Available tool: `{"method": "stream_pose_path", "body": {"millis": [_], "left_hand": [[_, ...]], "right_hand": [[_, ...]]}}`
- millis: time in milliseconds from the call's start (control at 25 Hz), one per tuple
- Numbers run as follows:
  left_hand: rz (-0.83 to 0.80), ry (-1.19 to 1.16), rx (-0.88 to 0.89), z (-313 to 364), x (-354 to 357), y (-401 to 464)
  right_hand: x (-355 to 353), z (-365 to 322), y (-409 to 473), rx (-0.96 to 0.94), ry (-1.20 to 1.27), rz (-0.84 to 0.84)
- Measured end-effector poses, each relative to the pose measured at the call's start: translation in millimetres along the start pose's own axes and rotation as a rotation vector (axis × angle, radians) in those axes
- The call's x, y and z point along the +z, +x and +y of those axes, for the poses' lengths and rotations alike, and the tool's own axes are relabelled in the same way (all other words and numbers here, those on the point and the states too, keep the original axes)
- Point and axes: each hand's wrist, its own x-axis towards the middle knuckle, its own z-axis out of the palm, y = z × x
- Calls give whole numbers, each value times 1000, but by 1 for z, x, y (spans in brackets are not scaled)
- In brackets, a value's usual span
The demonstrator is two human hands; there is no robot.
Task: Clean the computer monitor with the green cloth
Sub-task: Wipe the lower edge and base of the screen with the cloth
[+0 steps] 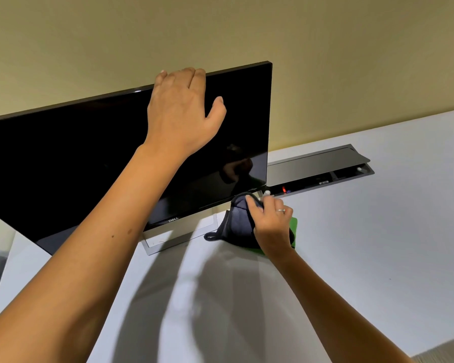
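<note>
One monitor (89, 163) stands near the back edge of the white worktop (351, 244), its screen dark. Two hands are at it — the left hand (184, 113) lies open over the monitor's top edge, fingers hooked behind it, thumb on the glass. The right hand (271, 221) is closed around one dark grey cloth (237, 221) at the screen's lower right corner. One green cloth (294, 229) lies flat on the worktop just under that hand — mostly covered.
</note>
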Motion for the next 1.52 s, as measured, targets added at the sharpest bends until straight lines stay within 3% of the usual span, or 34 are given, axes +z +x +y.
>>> {"method": "stream_pose_path", "body": {"millis": [200,360,560,640,680,720,800,840,920,1200,1320,1440,1520], "left_hand": [[-11,11,-2,-1,0,1],[-4,3,2,-1,0,1],[-11,3,2,-1,0,1],[-14,-1,1,-1,-1,1],[-16,-2,3,-1,-1,1],[-16,-1,4,-1,-1,1],[-27,13,-1,-2,-1,1],[-39,29,-5,-1,-2,1],[-67,66,7,4,-2,3],[-83,33,41,23,0,16],[-71,32,50,22,4,15],[-72,29,49,20,6,15],[-66,25,46,20,7,14]], "right_hand": [[3,-11,11,-161,37,65],[1,-1,22,-189,1,-141],[-15,16,25,128,-104,-626],[-12,29,21,265,-90,-713],[-13,32,20,273,-55,-673],[-13,32,19,236,0,-526],[-7,28,10,76,66,-282],[-3,28,8,-3,77,-250],[-1,28,13,-81,97,-355],[-10,30,38,-56,9,-622],[-12,33,40,41,-54,-569],[-13,41,39,147,-33,-651],[-10,44,34,208,40,-582]]}}
